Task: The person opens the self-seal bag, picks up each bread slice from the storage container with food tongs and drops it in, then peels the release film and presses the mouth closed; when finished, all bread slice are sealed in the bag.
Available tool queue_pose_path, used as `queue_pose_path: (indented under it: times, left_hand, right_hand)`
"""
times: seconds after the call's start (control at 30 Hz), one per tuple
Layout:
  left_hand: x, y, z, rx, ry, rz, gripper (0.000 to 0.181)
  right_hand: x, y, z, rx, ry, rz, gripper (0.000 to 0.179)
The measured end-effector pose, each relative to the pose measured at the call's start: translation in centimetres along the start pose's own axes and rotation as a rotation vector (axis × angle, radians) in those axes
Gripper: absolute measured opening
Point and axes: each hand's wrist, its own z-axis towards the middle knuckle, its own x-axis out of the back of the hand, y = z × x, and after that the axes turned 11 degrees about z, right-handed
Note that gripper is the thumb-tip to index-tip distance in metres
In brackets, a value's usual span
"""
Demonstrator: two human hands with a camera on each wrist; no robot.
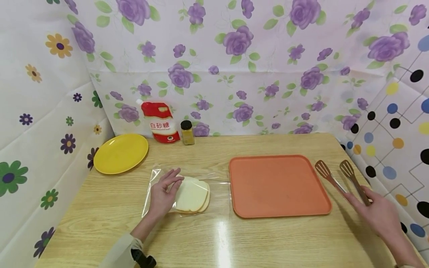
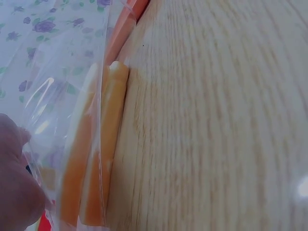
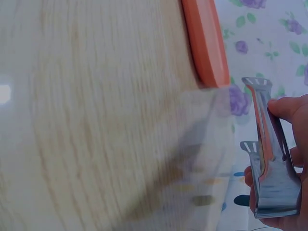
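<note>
Slices of white bread [image 1: 191,194] lie stacked in a clear plastic bag [image 1: 147,197] left of centre on the table. My left hand [image 1: 162,195] is over the bag's left end, thumb and forefinger pinching the film while the other fingers extend. From the left wrist, the bread edges [image 2: 113,110] show two slices behind the raised film. Over at the right, my right hand [image 1: 383,214] grips metal tongs [image 3: 276,185], held above the table with their two slotted ends spread apart and nothing between them.
An orange tray [image 1: 280,186] lies between the bread and the tongs. At the back left stand a yellow plate [image 1: 120,153], a red and white sugar pouch [image 1: 161,123] and a small black-capped jar [image 1: 187,133]. Patterned cloth [image 1: 214,89] bounds the table behind and at both sides.
</note>
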Motion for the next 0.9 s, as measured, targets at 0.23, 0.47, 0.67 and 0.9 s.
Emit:
queue_pose_path:
  times: [0.23,0.47,0.67,0.9]
  left_hand:
    - [-0.1,0.3,-0.1,-0.011,0.016,0.009,0.014]
    - [0.3,2.9,0.0,-0.029,0.029,0.041,0.013]
    - [0.9,4.6,0.0,-0.034,0.017,0.072,0.012]
    - [1.0,4.6,0.0,-0.043,0.023,0.078,0.012]
  right_hand:
    - [-0.1,1.1,0.3,-0.041,-0.01,-0.024,0.081]
    - [-0.3,1.9,0.6,-0.084,-0.041,-0.035,0.086]
    - [-0.6,2.4,0.7,-0.063,-0.036,-0.022,0.082]
    - [-1.1,2.5,0.9,-0.009,-0.028,-0.047,0.078]
